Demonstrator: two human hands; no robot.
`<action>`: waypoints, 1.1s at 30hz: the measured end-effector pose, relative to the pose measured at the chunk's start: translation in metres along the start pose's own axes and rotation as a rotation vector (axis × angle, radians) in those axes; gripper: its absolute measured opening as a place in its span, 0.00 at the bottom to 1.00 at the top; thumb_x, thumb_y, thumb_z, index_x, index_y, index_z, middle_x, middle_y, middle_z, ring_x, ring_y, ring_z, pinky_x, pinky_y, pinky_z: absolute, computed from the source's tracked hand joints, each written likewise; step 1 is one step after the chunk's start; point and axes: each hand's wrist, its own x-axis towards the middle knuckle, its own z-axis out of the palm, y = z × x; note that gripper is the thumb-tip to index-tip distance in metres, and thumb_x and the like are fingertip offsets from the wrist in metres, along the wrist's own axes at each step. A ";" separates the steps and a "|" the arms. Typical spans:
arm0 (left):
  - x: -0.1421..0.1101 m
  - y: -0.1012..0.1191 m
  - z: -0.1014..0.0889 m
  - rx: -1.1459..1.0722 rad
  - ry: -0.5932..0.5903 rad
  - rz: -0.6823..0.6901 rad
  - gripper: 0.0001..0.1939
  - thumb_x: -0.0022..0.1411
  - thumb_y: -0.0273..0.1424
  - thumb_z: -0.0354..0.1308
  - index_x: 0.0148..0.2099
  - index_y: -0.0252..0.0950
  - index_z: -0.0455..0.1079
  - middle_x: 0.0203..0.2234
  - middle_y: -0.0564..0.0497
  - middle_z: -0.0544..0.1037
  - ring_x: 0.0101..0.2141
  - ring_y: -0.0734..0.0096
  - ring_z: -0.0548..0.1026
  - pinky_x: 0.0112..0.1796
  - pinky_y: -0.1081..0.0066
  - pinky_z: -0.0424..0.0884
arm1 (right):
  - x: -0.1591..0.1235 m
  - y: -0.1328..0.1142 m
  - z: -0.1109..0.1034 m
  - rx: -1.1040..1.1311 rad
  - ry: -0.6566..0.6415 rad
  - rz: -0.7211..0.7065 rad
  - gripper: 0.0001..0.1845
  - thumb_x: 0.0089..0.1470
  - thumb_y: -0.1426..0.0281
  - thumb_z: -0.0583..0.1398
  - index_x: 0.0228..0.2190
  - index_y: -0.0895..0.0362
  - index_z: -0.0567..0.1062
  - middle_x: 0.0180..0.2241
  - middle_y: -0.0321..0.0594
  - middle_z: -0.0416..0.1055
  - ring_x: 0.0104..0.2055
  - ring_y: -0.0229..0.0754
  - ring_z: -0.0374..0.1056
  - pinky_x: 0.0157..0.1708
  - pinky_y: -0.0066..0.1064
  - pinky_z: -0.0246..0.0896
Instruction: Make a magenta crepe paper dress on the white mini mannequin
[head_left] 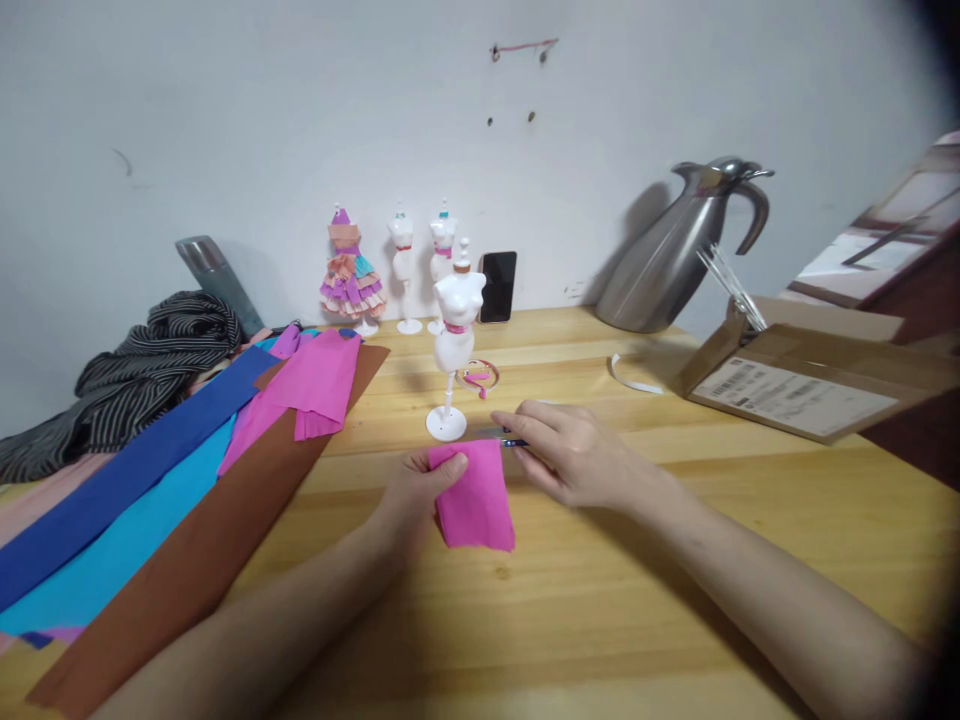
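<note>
My left hand [411, 490] pinched a bright-pink rectangular sheet of thin, cloth-like material [478, 500] by its upper left part, thumb on top, so that it hung over the near side of the pale wooden table [570, 620]. My right hand [574, 455] was closed around a small dark-and-silver tool [514, 442], mostly hidden by my fingers, its tip at the sheet's top right corner. Just beyond the sheet stood a white miniature dress form on a round base [454, 300], upright, with a pink band at its waist; a pinkish ring-shaped coil [480, 376] lay behind it to the right. Farther left, long blue, turquoise and brown strips [247, 520] lay overlapped, with pink pieces [330, 375] on top. Near the wall I had a small doll dress in ruffled tiers [351, 275], a black phone [498, 287] propped upright, and a silver metal jug [664, 255].
</note>
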 end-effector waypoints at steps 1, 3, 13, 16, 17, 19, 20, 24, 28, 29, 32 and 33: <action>0.000 0.000 -0.001 0.006 0.003 0.005 0.19 0.38 0.41 0.74 0.28 0.31 0.78 0.21 0.51 0.77 0.21 0.77 0.68 0.26 0.74 0.65 | 0.000 0.001 0.000 0.000 -0.014 0.000 0.17 0.56 0.76 0.50 0.46 0.63 0.70 0.29 0.42 0.70 0.27 0.40 0.64 0.26 0.31 0.60; 0.001 -0.002 -0.002 0.019 -0.007 0.012 0.19 0.39 0.42 0.74 0.29 0.32 0.78 0.22 0.50 0.77 0.21 0.77 0.68 0.27 0.74 0.65 | 0.000 0.001 0.000 0.002 -0.037 0.005 0.17 0.56 0.76 0.50 0.46 0.62 0.70 0.29 0.42 0.70 0.27 0.41 0.65 0.26 0.31 0.61; 0.001 -0.002 0.000 -0.003 -0.047 0.035 0.16 0.43 0.39 0.73 0.30 0.32 0.80 0.25 0.49 0.80 0.25 0.76 0.70 0.31 0.75 0.64 | -0.001 0.002 0.002 0.010 -0.031 -0.012 0.14 0.61 0.73 0.51 0.46 0.63 0.69 0.31 0.43 0.72 0.28 0.40 0.67 0.27 0.30 0.61; 0.001 -0.004 -0.001 0.017 -0.034 0.028 0.17 0.42 0.40 0.73 0.30 0.32 0.79 0.24 0.49 0.79 0.24 0.76 0.70 0.30 0.74 0.65 | -0.002 0.002 0.005 0.007 -0.009 -0.020 0.14 0.63 0.70 0.51 0.46 0.63 0.70 0.31 0.44 0.72 0.29 0.41 0.67 0.27 0.31 0.61; 0.002 -0.004 -0.001 0.023 -0.030 0.029 0.17 0.41 0.40 0.73 0.30 0.32 0.79 0.24 0.49 0.79 0.24 0.76 0.70 0.30 0.74 0.64 | -0.002 0.002 0.006 0.008 -0.008 -0.019 0.14 0.64 0.70 0.51 0.46 0.63 0.70 0.31 0.44 0.72 0.30 0.41 0.68 0.28 0.31 0.62; 0.002 -0.005 -0.001 0.025 -0.025 0.033 0.18 0.41 0.41 0.73 0.29 0.32 0.80 0.25 0.49 0.79 0.24 0.76 0.70 0.30 0.74 0.64 | -0.003 0.002 0.007 0.006 -0.008 -0.019 0.15 0.65 0.69 0.50 0.46 0.63 0.70 0.31 0.44 0.72 0.30 0.41 0.68 0.28 0.31 0.62; 0.002 -0.005 -0.001 0.023 -0.026 0.033 0.18 0.41 0.40 0.73 0.30 0.32 0.80 0.25 0.48 0.80 0.24 0.75 0.69 0.30 0.74 0.64 | -0.002 0.002 0.007 0.003 -0.006 -0.023 0.15 0.65 0.68 0.50 0.46 0.63 0.70 0.30 0.44 0.72 0.30 0.41 0.68 0.28 0.31 0.62; 0.002 -0.004 -0.001 0.019 -0.035 0.028 0.18 0.41 0.40 0.73 0.31 0.31 0.80 0.25 0.48 0.79 0.24 0.75 0.69 0.30 0.73 0.63 | -0.001 0.002 0.007 -0.025 0.021 -0.046 0.15 0.66 0.68 0.48 0.46 0.63 0.70 0.29 0.43 0.72 0.28 0.40 0.67 0.26 0.31 0.61; 0.002 -0.005 -0.002 0.033 -0.031 0.025 0.18 0.43 0.40 0.72 0.32 0.32 0.80 0.24 0.49 0.79 0.24 0.76 0.68 0.30 0.74 0.63 | -0.001 0.003 0.007 -0.018 0.038 -0.063 0.14 0.66 0.69 0.49 0.46 0.63 0.69 0.29 0.43 0.72 0.28 0.40 0.67 0.27 0.31 0.62; 0.003 -0.006 -0.002 0.033 -0.034 0.027 0.18 0.43 0.40 0.72 0.32 0.32 0.80 0.24 0.49 0.79 0.24 0.76 0.68 0.30 0.73 0.63 | -0.001 0.003 0.007 -0.018 0.040 -0.065 0.14 0.66 0.69 0.49 0.46 0.64 0.69 0.29 0.43 0.72 0.28 0.40 0.67 0.27 0.31 0.62; 0.004 -0.006 -0.003 0.031 -0.036 0.023 0.18 0.42 0.41 0.73 0.32 0.32 0.80 0.23 0.49 0.78 0.24 0.75 0.68 0.29 0.73 0.63 | -0.002 0.003 0.008 -0.020 0.037 -0.065 0.14 0.66 0.69 0.49 0.46 0.64 0.69 0.29 0.43 0.72 0.28 0.40 0.67 0.27 0.31 0.62; 0.004 -0.006 -0.003 0.033 -0.031 0.019 0.19 0.41 0.41 0.73 0.31 0.32 0.80 0.23 0.49 0.78 0.23 0.75 0.68 0.29 0.73 0.63 | -0.003 0.003 0.009 -0.019 0.036 -0.065 0.14 0.66 0.69 0.49 0.46 0.64 0.69 0.29 0.43 0.72 0.28 0.40 0.67 0.27 0.31 0.62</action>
